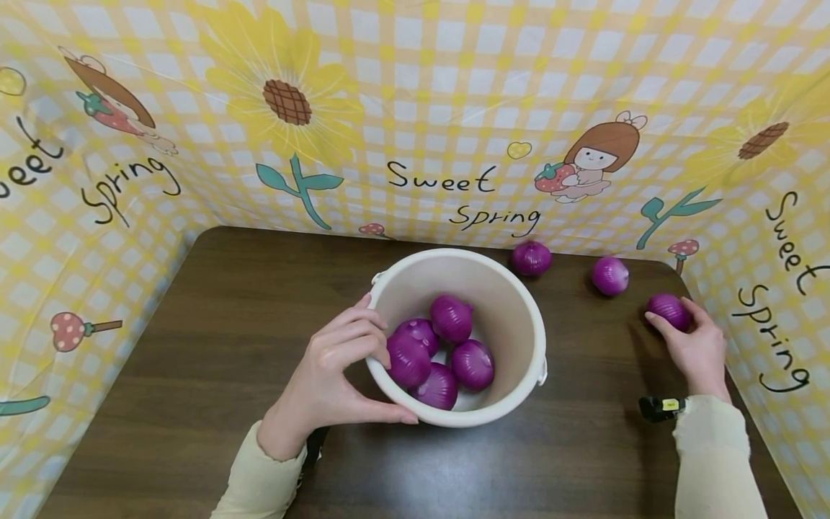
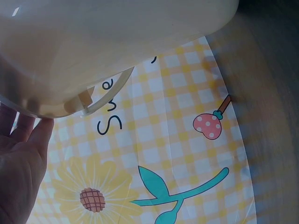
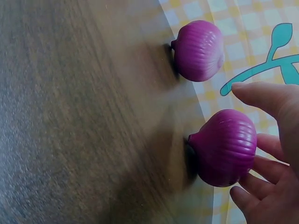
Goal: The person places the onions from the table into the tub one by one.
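A cream bucket (image 1: 512, 295) stands on the dark wooden table with several purple onions (image 1: 472, 365) inside. My left hand (image 1: 337, 367) holds its rim at the left, fingers over the edge and thumb along the outside; the left wrist view shows the bucket's wall (image 2: 117, 37) close up and part of that hand (image 2: 21, 163). At the far right, my right hand (image 1: 700, 349) is around a purple onion (image 1: 669, 310) on the table. In the right wrist view its fingers lie beside this onion (image 3: 224, 149), while the thumb (image 3: 257, 95) stands apart from it.
Two more onions lie along the table's back edge, one (image 1: 532, 258) behind the bucket's right side and another (image 1: 610, 276) nearer the right hand. Checked yellow cloth (image 1: 428, 94) with printed flowers and lettering rises behind and beside the table (image 1: 175, 346).
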